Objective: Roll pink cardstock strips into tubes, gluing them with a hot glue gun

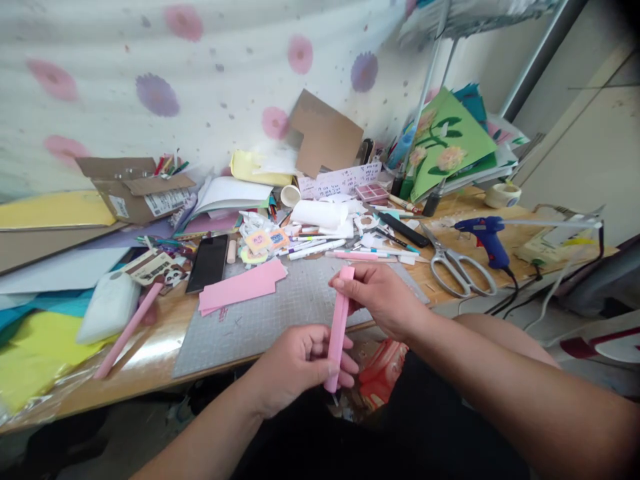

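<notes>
Between both hands, just over the front edge of the table, is a narrow folded strip of pink paper (339,333). My left hand (305,363) grips its lower end, thumb on top and fingers behind. Higher up, my right hand (377,293) pinches the strip near its top end. Flat pink paper pieces (243,287) lie stacked on the grey cutting mat (215,347), left of the hands. A rolled or folded pink stick (129,330) rests at the left, leaning by a white plastic-wrapped bundle (109,308).
Scissors (457,267) and a blue glue gun (485,237) with its cord lie at the right. A phone (207,264) sits left of the mat. Pens and paper scraps crowd behind it, with a cardboard box (133,193) and green card (450,147) at the back.
</notes>
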`<state>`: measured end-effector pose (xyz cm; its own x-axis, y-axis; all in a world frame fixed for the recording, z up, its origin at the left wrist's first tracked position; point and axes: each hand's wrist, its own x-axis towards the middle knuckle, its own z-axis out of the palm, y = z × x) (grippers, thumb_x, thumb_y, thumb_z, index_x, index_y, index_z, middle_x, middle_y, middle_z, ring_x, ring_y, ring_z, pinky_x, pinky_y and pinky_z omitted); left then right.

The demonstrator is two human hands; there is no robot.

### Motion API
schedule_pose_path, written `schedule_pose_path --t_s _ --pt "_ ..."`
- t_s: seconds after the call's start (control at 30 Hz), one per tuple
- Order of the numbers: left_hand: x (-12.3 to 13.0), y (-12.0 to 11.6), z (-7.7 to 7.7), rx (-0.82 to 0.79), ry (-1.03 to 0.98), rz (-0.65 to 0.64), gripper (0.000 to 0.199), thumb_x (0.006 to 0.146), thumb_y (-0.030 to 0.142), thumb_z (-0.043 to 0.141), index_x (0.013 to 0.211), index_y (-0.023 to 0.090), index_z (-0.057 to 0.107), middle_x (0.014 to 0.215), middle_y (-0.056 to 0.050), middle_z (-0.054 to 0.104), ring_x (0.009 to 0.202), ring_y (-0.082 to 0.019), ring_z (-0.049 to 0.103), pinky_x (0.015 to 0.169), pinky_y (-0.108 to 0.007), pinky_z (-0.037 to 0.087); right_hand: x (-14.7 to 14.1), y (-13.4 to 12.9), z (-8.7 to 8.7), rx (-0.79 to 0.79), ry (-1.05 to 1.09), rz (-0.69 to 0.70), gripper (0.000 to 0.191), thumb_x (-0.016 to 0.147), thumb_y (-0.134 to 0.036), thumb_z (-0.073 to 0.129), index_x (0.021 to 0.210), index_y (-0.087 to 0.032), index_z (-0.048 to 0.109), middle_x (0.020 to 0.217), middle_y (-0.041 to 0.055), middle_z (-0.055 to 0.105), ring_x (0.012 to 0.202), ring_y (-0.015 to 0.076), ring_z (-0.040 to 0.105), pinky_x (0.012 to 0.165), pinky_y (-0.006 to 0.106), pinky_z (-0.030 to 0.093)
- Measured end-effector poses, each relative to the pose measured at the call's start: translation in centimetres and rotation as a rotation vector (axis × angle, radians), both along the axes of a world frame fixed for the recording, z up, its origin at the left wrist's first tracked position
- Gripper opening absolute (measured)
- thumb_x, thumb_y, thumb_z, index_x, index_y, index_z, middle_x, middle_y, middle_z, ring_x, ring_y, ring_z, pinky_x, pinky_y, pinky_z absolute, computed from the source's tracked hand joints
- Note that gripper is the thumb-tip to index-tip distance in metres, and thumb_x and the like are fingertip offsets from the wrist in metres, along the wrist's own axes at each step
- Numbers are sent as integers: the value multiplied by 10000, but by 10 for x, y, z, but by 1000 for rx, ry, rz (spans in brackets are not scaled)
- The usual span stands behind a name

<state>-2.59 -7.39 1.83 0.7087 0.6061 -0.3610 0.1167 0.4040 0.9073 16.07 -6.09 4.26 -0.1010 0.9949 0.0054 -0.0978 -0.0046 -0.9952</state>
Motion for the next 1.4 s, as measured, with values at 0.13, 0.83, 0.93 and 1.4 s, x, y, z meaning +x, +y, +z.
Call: schedule_pose_path --t_s 0.13,0.83,0.93,1.4 --pt "-6 4 -4 68 -11 -90 337 764 197 712 1076 135 602 991 -96 712 897 -208 689 818 -346 518 -2 -10 8 105 -91 14 272 738 -405 719 808 -148 666 617 -28 563 569 105 521 547 249 451" --pt "-1 11 8 928 -12 -14 461 916 606 402 859 175 555 821 -43 551 750 -172 513 666 -278 406 -6 -38 23 754 -297 160 121 846 -118 642 944 -174 684 893 49 656 804 105 620 716 204 513" --pt "0 9 14 925 -48 -61 495 907 639 376 881 179 556 832 -54 559 771 -189 538 689 -292 435 -6 -40 23 766 -337 157 151 851 -122 634 980 -176 689 906 58 642 794 107 624 701 204 520" --pt "-4 10 4 1180 49 107 476 958 576 290 791 193 517 712 -19 505 637 -153 482 593 -282 354 -10 -56 29 970 -680 -41 114 829 -102 623 899 -190 609 825 29 533 706 115 511 603 239 457"
